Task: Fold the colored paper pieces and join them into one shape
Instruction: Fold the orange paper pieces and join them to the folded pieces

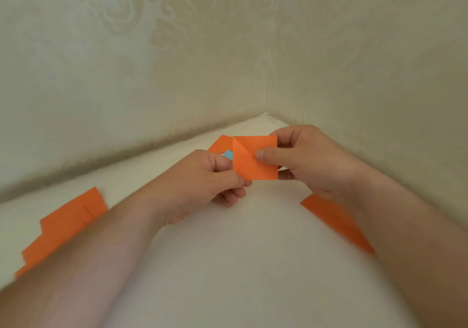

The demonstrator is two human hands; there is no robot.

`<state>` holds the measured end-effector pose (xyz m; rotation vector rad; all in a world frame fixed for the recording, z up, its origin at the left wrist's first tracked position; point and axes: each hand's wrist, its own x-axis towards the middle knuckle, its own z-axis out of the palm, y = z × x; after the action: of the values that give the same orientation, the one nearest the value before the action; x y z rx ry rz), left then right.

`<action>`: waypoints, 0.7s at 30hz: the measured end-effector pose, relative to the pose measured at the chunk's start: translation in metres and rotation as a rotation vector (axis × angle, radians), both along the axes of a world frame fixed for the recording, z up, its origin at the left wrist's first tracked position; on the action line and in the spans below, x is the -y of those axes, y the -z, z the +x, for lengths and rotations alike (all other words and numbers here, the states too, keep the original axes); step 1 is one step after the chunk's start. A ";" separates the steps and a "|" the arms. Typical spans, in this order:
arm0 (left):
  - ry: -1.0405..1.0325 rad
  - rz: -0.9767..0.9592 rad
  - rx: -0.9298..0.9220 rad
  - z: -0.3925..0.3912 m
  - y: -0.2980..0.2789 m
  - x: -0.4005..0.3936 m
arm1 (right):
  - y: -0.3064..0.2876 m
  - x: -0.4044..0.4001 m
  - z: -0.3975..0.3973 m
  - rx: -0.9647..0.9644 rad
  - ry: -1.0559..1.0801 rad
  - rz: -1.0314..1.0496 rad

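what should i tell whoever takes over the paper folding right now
Left hand: pinches the lower left edge of the orange square.
Right hand: thumb on the square's front, fingers behind, so both hands hold it above the white surface.
Square: shows a crease near its upper left corner.
Other pieces: a stack of orange sheets lies at left, an orange piece lies under the right wrist, and an orange piece with a blue piece lies behind the hands.
Done: folding has begun on this square.
Left: finish the folds and join the pieces; no joined shape is visible yet.
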<state>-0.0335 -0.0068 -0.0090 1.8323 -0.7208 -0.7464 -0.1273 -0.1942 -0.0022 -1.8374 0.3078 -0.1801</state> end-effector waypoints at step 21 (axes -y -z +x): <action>-0.213 -0.448 -0.138 -0.002 0.005 0.010 | 0.003 -0.005 -0.002 0.069 -0.184 0.205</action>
<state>-0.0354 -0.0168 -0.0135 1.4083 -0.5401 -0.5153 -0.1292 -0.1895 -0.0054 -1.6415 0.1029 -0.0807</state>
